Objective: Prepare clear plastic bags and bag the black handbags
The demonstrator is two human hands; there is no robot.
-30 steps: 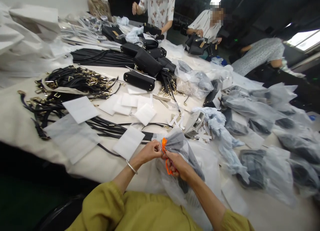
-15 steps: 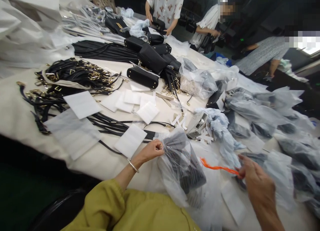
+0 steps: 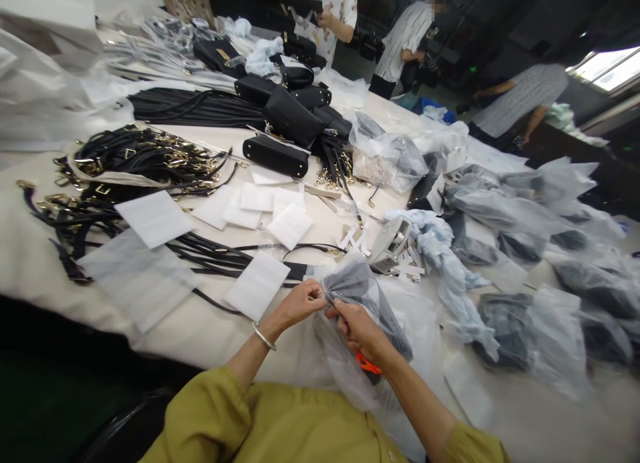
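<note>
My left hand is closed in a pinch on the gathered edge of a clear plastic bag. Inside the bag is a black item, probably a handbag, seen only dimly through the plastic. My right hand is closed beside the left one, its fingertips at the same gathered plastic. A bundle of bright orange string shows below the right hand's curled fingers; its other end is hidden. The bagged item rests on the near edge of the cloth-covered table, in front of my body.
White foam sheets and black straps with gold clasps lie to the left. A grey metal device stands behind the bag near pale blue crumpled tissue. Bagged dark items fill the right side. Black handbags and several people are farther back.
My right hand has come in from the far right to the gathered plastic, bringing the orange string along. My left hand keeps its pinch. A co-worker at the back has lifted a black item.
</note>
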